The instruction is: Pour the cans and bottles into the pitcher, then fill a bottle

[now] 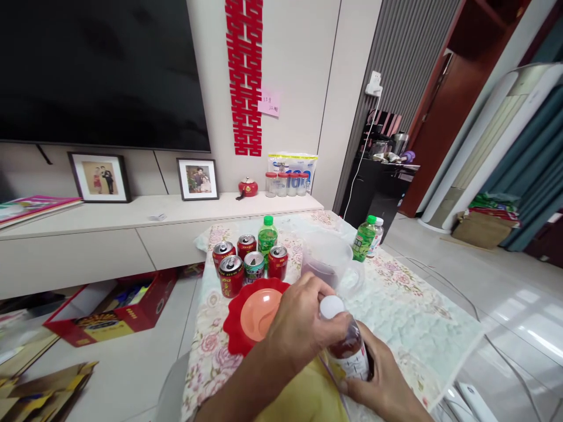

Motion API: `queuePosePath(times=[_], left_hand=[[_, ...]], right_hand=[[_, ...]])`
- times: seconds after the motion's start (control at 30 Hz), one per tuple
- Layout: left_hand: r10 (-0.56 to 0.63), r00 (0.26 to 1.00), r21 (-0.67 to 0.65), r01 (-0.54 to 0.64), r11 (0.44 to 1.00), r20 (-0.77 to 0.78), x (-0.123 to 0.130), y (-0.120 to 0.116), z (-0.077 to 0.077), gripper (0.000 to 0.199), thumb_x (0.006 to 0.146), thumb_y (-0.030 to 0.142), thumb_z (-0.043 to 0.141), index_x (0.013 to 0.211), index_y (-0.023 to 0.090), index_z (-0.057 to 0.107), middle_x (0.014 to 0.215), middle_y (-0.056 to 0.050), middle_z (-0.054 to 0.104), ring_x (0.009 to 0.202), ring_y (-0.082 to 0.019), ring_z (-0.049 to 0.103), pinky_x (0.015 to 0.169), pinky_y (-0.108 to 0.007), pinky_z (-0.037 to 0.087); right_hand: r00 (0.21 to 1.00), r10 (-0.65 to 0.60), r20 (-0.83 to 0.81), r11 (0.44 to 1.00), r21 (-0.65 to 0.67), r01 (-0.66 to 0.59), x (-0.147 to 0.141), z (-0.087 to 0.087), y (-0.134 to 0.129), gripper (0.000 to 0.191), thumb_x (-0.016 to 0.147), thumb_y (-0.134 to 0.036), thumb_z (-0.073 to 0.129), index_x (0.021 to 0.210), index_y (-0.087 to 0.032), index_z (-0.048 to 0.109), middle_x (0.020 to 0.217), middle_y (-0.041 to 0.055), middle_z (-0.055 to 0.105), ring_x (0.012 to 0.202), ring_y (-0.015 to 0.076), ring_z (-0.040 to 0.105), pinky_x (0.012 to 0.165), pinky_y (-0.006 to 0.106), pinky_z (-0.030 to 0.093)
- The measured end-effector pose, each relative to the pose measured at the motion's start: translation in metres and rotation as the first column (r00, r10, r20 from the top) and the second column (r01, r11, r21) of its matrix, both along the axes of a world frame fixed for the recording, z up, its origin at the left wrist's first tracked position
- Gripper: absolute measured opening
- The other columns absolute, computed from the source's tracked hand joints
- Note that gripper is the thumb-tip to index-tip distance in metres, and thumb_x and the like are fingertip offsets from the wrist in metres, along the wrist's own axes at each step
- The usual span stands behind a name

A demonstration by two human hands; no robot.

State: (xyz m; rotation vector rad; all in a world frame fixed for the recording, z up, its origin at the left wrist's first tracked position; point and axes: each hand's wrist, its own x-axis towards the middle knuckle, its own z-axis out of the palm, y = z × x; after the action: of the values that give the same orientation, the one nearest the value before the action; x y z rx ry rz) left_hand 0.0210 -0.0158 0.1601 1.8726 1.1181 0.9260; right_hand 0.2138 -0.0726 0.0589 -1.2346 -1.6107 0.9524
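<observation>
A bottle point(352, 356) of dark brown drink, with a white label and a white cap point(332, 306), is tilted in front of me near the table's front edge. My right hand point(382, 366) is wrapped round its lower body. At the top, my left hand point(299, 313) is closed round the cap, thumb on the near side. Just left of that hand sits an orange bowl point(257, 310) on or in a red scalloped dish point(235, 331), partly hidden by the hand. Beyond both hands stands a translucent plastic tub point(328, 252) with dark liquid low inside.
Several opened drink cans point(231, 278) and a green bottle point(267, 237) stand at the table's back left. Another green bottle point(364, 239) beside a white-capped bottle point(376, 237) is at the right edge. Lidded jars point(281, 186) stand on the white cabinet point(229, 211). Cables point(457, 293) trail across the floor.
</observation>
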Motion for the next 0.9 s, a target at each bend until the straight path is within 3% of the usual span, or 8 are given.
queuePosePath(times=[0.1,0.17,0.3,0.43,0.57,0.63,0.77,0.9], left_hand=[[0.115,0.990,-0.017,-0.114,0.993,0.079,0.011,-0.003,-0.013,0.015,0.073,0.031,0.072,0.078,0.022,0.061,0.086,-0.003,0.061,0.081,-0.019,0.058,0.068,-0.030,0.043],[0.108,0.989,-0.029,-0.105,0.994,0.105,0.015,-0.004,-0.020,0.019,0.074,0.033,0.071,0.088,0.022,0.066,0.089,-0.002,0.059,0.076,-0.018,0.056,0.068,-0.031,0.044],[-0.129,0.980,-0.110,0.146,0.983,0.155,0.009,-0.004,-0.022,0.044,0.081,0.035,0.065,0.123,0.024,0.070,0.099,-0.001,0.052,0.071,-0.013,0.053,0.071,-0.030,0.047],[-0.243,0.961,-0.233,0.269,0.934,0.134,-0.002,-0.002,-0.015,0.043,0.073,0.022,0.065,0.115,0.022,0.071,0.103,-0.001,0.052,0.071,-0.011,0.053,0.066,-0.026,0.046],[-0.116,0.983,-0.229,0.147,0.962,0.143,-0.001,0.001,-0.014,0.022,0.075,0.031,0.071,0.092,0.019,0.064,0.089,0.001,0.054,0.066,-0.011,0.049,0.059,-0.025,0.040],[0.009,0.977,-0.208,0.036,0.977,0.212,0.002,0.003,-0.018,0.027,0.076,0.040,0.074,0.089,0.021,0.061,0.077,0.004,0.053,0.064,-0.012,0.048,0.058,-0.026,0.038],[0.141,0.933,-0.205,-0.075,0.976,0.332,0.011,0.002,-0.038,0.032,0.079,0.045,0.074,0.095,0.023,0.059,0.065,0.007,0.047,0.062,-0.014,0.049,0.060,-0.027,0.039],[0.070,0.961,-0.284,0.009,0.959,0.269,0.026,-0.009,-0.079,0.025,0.078,0.036,0.074,0.092,0.023,0.057,0.066,0.007,0.045,0.064,-0.014,0.049,0.063,-0.028,0.039]], right_hand=[[0.999,-0.021,0.044,1.000,0.010,0.021,0.004,-0.002,-0.001,0.078,0.067,-0.045,0.075,0.140,-0.022,0.063,0.132,0.0108,0.069,0.117,0.0357,0.066,0.101,0.044,0.055],[0.997,-0.041,0.072,0.999,-0.001,0.041,0.009,-0.005,-0.002,0.077,0.066,-0.043,0.076,0.139,-0.022,0.064,0.132,0.0104,0.068,0.118,0.0360,0.066,0.102,0.044,0.054],[0.996,-0.074,0.050,0.997,0.030,0.073,0.020,-0.017,-0.006,0.078,0.067,-0.046,0.078,0.141,-0.025,0.063,0.135,0.0080,0.067,0.121,0.0356,0.064,0.105,0.043,0.052],[0.996,-0.067,0.066,0.997,-0.019,0.069,0.020,-0.016,-0.011,0.075,0.068,-0.045,0.078,0.138,-0.025,0.064,0.134,0.0081,0.067,0.121,0.0357,0.064,0.106,0.043,0.051],[0.995,-0.077,0.068,0.997,-0.023,0.079,0.015,-0.010,-0.012,0.076,0.068,-0.050,0.079,0.137,-0.023,0.066,0.136,0.0098,0.067,0.126,0.0373,0.062,0.108,0.045,0.050],[0.994,-0.092,0.061,0.995,-0.020,0.093,0.016,-0.011,-0.012,0.079,0.068,-0.051,0.080,0.140,-0.023,0.064,0.136,0.0099,0.067,0.126,0.0379,0.062,0.109,0.046,0.050],[0.987,-0.151,0.050,0.988,-0.008,0.152,0.031,-0.012,-0.016,0.081,0.070,-0.051,0.082,0.142,-0.023,0.062,0.138,0.0096,0.066,0.125,0.0371,0.063,0.104,0.042,0.053],[0.949,-0.290,0.125,0.956,0.089,0.280,0.059,0.003,-0.016,0.081,0.072,-0.053,0.082,0.144,-0.021,0.059,0.137,0.0109,0.067,0.119,0.0357,0.067,0.097,0.038,0.058]])
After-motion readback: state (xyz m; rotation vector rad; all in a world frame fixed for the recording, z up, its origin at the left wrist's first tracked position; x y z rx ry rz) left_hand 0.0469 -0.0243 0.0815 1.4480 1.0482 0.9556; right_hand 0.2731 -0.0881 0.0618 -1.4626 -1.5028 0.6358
